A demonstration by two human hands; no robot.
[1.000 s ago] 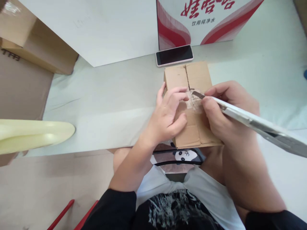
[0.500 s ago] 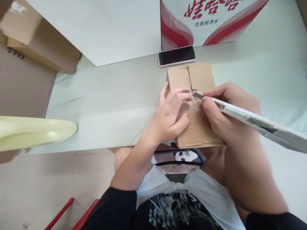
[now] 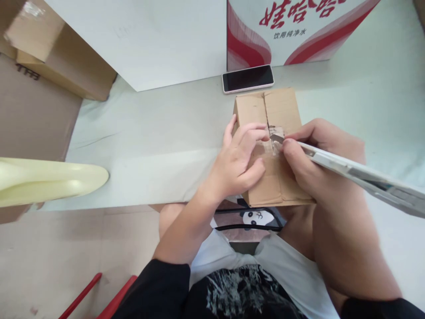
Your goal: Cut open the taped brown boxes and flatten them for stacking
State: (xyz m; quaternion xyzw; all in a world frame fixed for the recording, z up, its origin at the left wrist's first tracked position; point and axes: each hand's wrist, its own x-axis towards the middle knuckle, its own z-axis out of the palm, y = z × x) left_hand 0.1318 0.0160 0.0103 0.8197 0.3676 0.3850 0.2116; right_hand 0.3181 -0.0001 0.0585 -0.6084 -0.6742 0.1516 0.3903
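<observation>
A small brown cardboard box lies near the table's front edge, with a seam and torn clear tape across its top. My left hand rests over the box's left side, its fingers spread and slightly bent, the fingertips by the seam and one finger at the left edge. In my right hand is a utility knife with a white-grey handle, gripped close to the blade between thumb and fingers. Its blade tip touches or nearly touches the tape at the middle of the seam.
Behind the box lies a phone, against a large white carton with a red-printed side. Brown cartons stand at the far left. A pale yellow curved object juts in over the table from the left.
The whole view has shifted slightly. The knife blade has moved slightly along the tape, toward me; my left hand stays in the same place on the box.
</observation>
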